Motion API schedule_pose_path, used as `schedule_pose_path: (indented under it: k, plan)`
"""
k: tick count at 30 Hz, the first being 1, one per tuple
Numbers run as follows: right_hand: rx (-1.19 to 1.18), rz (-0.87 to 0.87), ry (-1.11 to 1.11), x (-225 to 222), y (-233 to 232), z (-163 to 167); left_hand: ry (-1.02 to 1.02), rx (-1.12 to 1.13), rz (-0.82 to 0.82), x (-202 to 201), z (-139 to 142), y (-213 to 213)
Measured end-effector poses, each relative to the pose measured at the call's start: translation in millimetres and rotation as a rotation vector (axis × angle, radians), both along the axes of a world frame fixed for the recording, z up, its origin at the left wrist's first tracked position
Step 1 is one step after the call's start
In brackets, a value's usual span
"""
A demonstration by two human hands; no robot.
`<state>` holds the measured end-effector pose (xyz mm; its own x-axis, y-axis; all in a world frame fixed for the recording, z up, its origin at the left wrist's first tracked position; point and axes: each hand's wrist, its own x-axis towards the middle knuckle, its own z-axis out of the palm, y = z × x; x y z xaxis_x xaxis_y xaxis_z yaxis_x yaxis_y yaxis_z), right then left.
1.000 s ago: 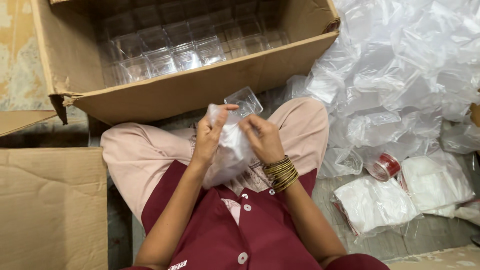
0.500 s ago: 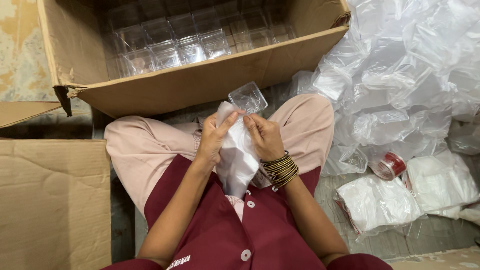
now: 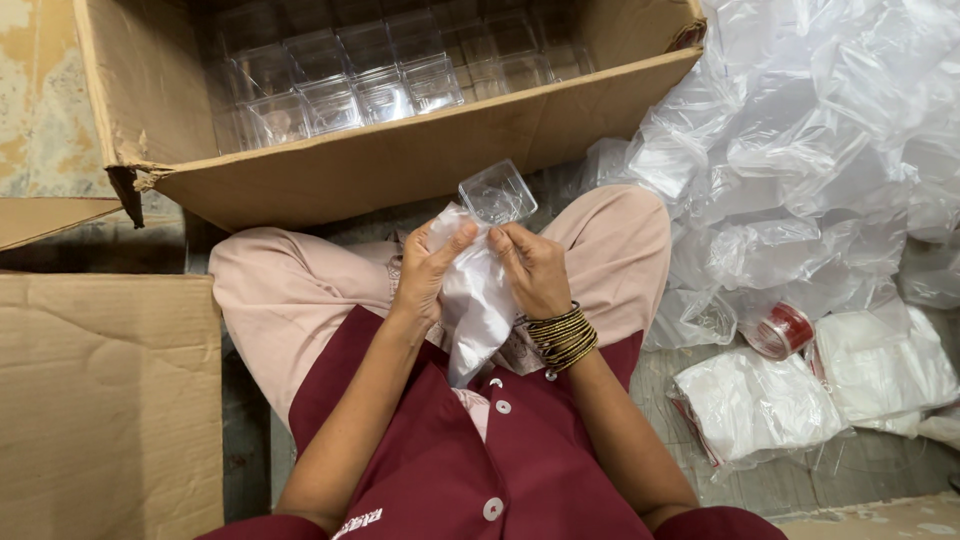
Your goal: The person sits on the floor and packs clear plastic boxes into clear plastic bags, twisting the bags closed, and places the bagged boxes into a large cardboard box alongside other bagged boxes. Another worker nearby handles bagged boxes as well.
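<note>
Clear plastic fills most of what you see: a small square clear box (image 3: 497, 192) pokes out of the top of the white plastic bag (image 3: 474, 300) that you hold over your lap. Your left hand (image 3: 429, 272) pinches the bag's left edge, thumb up near the mouth; your right hand (image 3: 533, 268), with brass-coloured bangles (image 3: 563, 337) at the wrist, closes on the right edge just under the box. How much of the box sits inside the bag is hidden by the film. Ahead, the cardboard carton (image 3: 420, 150) holds rows of similar clear boxes, their far rows hard to make out. Crumpled bags (image 3: 820, 130) pile up at your right, running past the frame edge, beside a red tape roll (image 3: 781, 330).
</note>
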<state>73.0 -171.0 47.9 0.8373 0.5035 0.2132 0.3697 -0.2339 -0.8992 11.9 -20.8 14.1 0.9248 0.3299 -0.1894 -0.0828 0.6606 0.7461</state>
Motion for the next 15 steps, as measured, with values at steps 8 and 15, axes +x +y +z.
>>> schedule_pose_path:
  k: [8,15]
  plan:
    - [0.062,0.003,-0.028,6.4,-6.5,-13.1,0.024,0.054,-0.025,-1.9,-5.7,1.6]
    - [0.114,-0.029,0.09,7.7,-5.3,-19.6,-0.001,-0.03,-0.03,0.2,-14.1,2.5]
